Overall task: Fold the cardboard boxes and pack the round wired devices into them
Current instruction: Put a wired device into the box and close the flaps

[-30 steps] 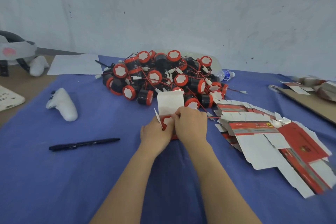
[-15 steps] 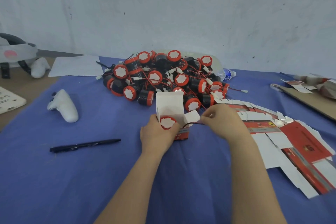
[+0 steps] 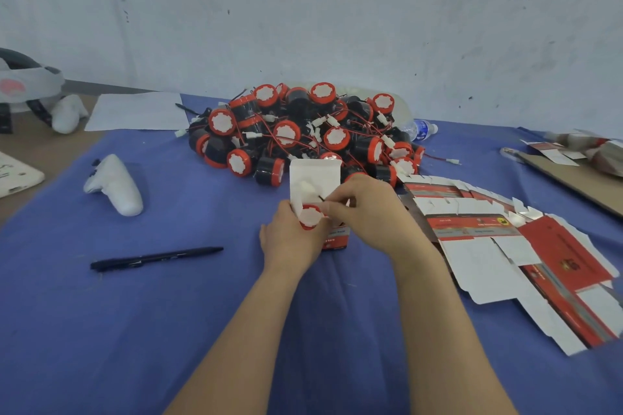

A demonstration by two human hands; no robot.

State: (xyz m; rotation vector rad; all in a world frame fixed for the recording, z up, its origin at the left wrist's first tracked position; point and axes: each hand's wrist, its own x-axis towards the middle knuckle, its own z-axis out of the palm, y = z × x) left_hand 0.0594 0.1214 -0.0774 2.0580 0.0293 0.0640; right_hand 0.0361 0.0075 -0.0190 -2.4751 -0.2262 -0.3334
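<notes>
A small red and white cardboard box (image 3: pixel 332 237) stands upright on the blue cloth with its white lid flap (image 3: pixel 315 175) raised. My left hand (image 3: pixel 290 239) grips the box from the left. A round device (image 3: pixel 309 216) with a red rim and white face sits in the box opening. My right hand (image 3: pixel 367 212) pinches the device's wire at the opening, and the white connector (image 3: pixel 306 186) sticks up in front of the flap. Behind lies a pile of round wired devices (image 3: pixel 303 138). Flat unfolded boxes (image 3: pixel 505 246) lie to the right.
A black pen (image 3: pixel 155 258) and a white controller (image 3: pixel 114 184) lie on the cloth to the left. A sheet of paper (image 3: pixel 135 111) and a headset (image 3: pixel 23 84) are at the far left. A water bottle (image 3: pixel 421 128) lies behind the pile. A cardboard sheet (image 3: pixel 573 175) sits far right.
My right hand drew the wire out to the right, then came back to the box opening with the wire bunched over the device. My left hand has kept its hold on the box.
</notes>
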